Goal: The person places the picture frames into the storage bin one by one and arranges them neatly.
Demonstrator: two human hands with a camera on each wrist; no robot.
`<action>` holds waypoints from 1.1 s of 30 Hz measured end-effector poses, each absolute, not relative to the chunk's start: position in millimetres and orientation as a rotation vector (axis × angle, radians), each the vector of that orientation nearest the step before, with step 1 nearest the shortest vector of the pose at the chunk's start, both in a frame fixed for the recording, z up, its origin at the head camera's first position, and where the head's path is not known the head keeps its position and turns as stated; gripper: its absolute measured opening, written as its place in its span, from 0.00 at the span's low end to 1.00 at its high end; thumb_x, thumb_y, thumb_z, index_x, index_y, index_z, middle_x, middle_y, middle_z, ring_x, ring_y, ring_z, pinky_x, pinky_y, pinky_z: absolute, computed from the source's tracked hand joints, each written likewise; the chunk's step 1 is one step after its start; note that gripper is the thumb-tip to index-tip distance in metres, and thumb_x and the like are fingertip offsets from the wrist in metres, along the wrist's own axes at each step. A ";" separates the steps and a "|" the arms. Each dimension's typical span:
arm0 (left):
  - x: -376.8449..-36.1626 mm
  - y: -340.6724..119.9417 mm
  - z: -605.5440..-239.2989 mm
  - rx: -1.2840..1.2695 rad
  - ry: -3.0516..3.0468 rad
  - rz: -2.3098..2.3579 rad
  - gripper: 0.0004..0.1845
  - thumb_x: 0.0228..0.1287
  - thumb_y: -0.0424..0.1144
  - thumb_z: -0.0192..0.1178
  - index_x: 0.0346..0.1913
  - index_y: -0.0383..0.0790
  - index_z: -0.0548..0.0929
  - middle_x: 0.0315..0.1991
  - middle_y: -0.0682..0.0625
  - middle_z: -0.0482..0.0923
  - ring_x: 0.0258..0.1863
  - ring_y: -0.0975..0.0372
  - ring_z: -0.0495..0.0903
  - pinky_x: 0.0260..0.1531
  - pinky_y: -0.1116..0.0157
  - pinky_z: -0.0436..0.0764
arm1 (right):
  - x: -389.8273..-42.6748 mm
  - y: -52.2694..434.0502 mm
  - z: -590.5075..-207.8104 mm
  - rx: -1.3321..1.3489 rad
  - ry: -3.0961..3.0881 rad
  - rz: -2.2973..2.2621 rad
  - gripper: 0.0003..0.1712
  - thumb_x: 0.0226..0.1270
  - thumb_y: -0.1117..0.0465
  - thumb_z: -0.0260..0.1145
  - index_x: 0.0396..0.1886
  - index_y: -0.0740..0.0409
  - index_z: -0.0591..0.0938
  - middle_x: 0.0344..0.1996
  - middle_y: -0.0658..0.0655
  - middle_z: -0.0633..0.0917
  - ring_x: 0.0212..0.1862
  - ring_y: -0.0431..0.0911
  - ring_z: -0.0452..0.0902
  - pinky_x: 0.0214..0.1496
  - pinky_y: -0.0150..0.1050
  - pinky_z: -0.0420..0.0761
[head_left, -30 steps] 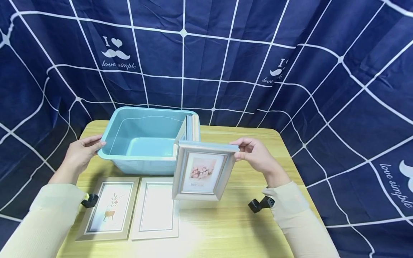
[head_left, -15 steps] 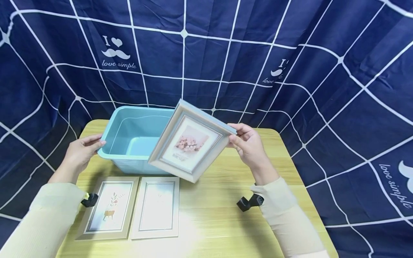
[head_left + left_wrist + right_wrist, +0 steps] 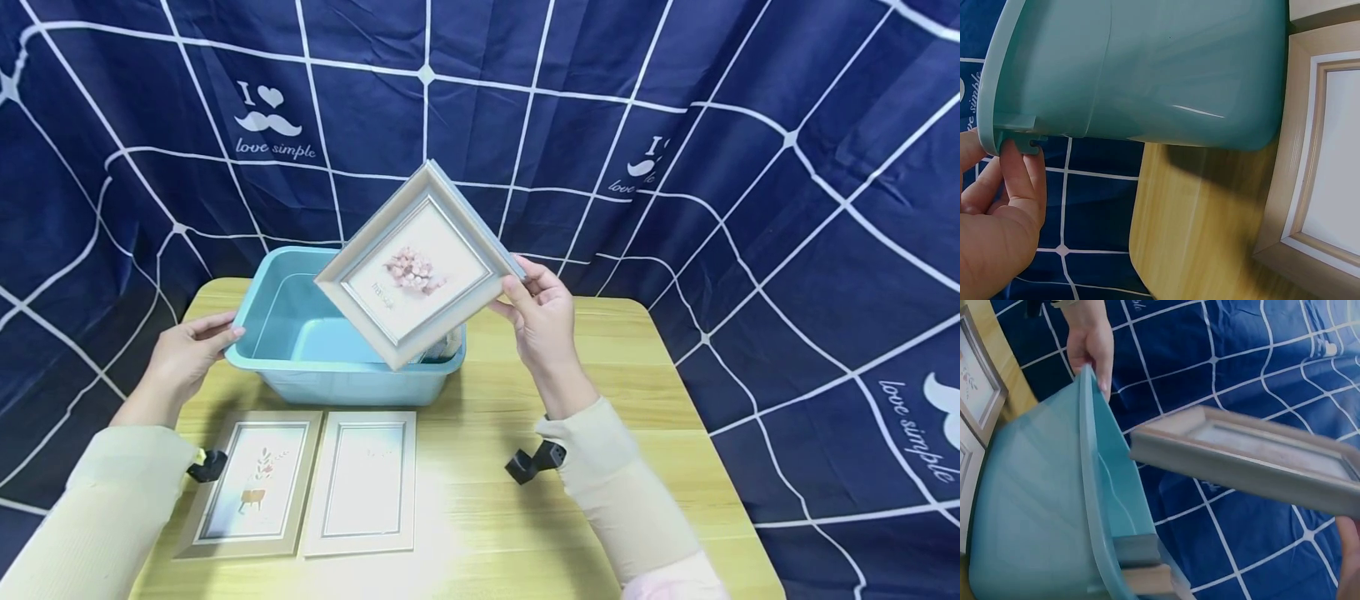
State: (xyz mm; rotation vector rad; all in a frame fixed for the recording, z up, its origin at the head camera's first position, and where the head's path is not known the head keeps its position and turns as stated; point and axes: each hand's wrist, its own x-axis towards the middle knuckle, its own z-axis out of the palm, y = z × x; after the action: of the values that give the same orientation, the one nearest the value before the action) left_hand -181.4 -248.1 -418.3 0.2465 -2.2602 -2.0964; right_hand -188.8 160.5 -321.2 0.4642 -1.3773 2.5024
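Note:
My right hand (image 3: 543, 329) grips one corner of a silver-beige picture frame (image 3: 442, 325) with a pink flower print. Tilted like a diamond, the picture frame is held above the blue plastic tub (image 3: 337, 383) and hides part of its inside. At the tub's left end, my left hand (image 3: 176, 358) pinches the rim between thumb and fingers, as the left wrist view also shows around the tub's lip (image 3: 990, 94). Other frames stand on edge inside the tub's right end; the right wrist view shows their edges, one grey (image 3: 1136, 549) and one tan (image 3: 1147, 579).
Two picture frames lie flat side by side in front of the tub: a beige one (image 3: 296, 525) with a plant print and a whitish one (image 3: 360, 543) washed out by glare. The wooden table (image 3: 480, 533) has a dark blue gridded curtain (image 3: 480, 125) behind it.
My right hand has moved left and upward with the picture frame, turning it from nearly upright to a diamond tilt over the tub. The left hand stays on the rim.

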 end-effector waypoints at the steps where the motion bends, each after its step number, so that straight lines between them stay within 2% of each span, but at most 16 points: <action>1: -181.2 -247.9 -418.4 0.245 -2.258 -2.097 0.31 0.64 0.32 0.61 0.64 0.18 0.62 0.29 0.69 0.79 0.29 0.76 0.79 0.30 0.79 0.79 | -190.1 156.4 -322.0 0.444 -1.375 2.485 0.22 0.42 0.58 0.78 0.39 0.58 0.84 0.35 0.57 0.83 0.35 0.44 0.81 0.35 0.39 0.85; 3: -180.6 -247.7 -418.8 0.244 -2.247 -2.106 0.31 0.64 0.32 0.61 0.64 0.19 0.63 0.29 0.68 0.79 0.29 0.76 0.79 0.30 0.79 0.79 | -192.4 148.6 -323.6 0.401 -1.375 2.453 0.18 0.46 0.61 0.77 0.39 0.58 0.83 0.34 0.57 0.82 0.34 0.44 0.81 0.34 0.38 0.84; 6: -179.5 -247.8 -419.5 0.235 -2.210 -2.135 0.25 0.64 0.31 0.61 0.62 0.26 0.70 0.29 0.68 0.80 0.29 0.76 0.79 0.30 0.78 0.79 | -195.5 136.8 -326.8 0.315 -1.400 2.403 0.10 0.56 0.71 0.71 0.38 0.58 0.83 0.33 0.56 0.82 0.32 0.42 0.81 0.33 0.37 0.84; 9: -178.8 -247.6 -419.9 0.220 -2.186 -2.152 0.22 0.63 0.31 0.62 0.59 0.30 0.75 0.30 0.67 0.80 0.29 0.75 0.80 0.30 0.78 0.79 | -196.8 126.9 -330.1 0.231 -1.442 2.363 0.13 0.59 0.80 0.62 0.38 0.61 0.82 0.33 0.55 0.82 0.32 0.41 0.80 0.32 0.34 0.84; 14: -179.1 -247.6 -420.7 0.212 -2.189 -2.146 0.24 0.63 0.32 0.63 0.60 0.28 0.73 0.30 0.67 0.80 0.30 0.75 0.80 0.30 0.78 0.79 | -197.1 112.7 -337.7 0.133 -1.490 2.313 0.12 0.58 0.79 0.65 0.42 0.70 0.79 0.33 0.54 0.81 0.31 0.39 0.78 0.32 0.32 0.83; 19: -178.3 -247.5 -420.3 0.224 -2.206 -2.126 0.23 0.64 0.32 0.62 0.60 0.27 0.73 0.29 0.68 0.80 0.29 0.76 0.79 0.30 0.79 0.79 | -197.4 101.8 -347.7 0.053 -1.536 2.259 0.15 0.56 0.77 0.67 0.45 0.73 0.78 0.31 0.53 0.80 0.31 0.39 0.77 0.36 0.34 0.83; 22: -177.4 -246.3 -420.0 0.226 -2.224 -2.112 0.27 0.64 0.32 0.62 0.62 0.23 0.68 0.29 0.68 0.80 0.29 0.76 0.79 0.30 0.79 0.79 | -196.7 97.1 -355.0 0.026 -1.575 2.209 0.17 0.56 0.76 0.69 0.45 0.73 0.78 0.31 0.54 0.80 0.32 0.39 0.78 0.37 0.34 0.83; 27: -176.5 -244.9 -420.2 0.250 -2.259 -2.084 0.31 0.65 0.33 0.61 0.64 0.19 0.63 0.29 0.69 0.79 0.29 0.76 0.79 0.30 0.79 0.79 | -195.0 89.9 -367.4 -0.005 -1.638 2.122 0.17 0.54 0.74 0.70 0.45 0.72 0.79 0.31 0.56 0.81 0.31 0.40 0.78 0.33 0.32 0.83; 33: -174.1 -244.4 -420.6 0.273 -2.235 -2.113 0.31 0.64 0.33 0.62 0.65 0.20 0.63 0.29 0.69 0.79 0.29 0.76 0.79 0.30 0.79 0.79 | -194.6 82.0 -379.2 -0.013 -1.699 2.021 0.17 0.54 0.72 0.71 0.44 0.71 0.79 0.33 0.59 0.82 0.33 0.40 0.78 0.36 0.33 0.83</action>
State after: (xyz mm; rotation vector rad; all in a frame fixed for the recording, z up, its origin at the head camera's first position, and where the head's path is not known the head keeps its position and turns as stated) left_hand -174.1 -244.4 -420.6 0.2733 -2.2348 -2.1134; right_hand -194.6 82.0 -379.2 -0.0134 -1.6987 2.0210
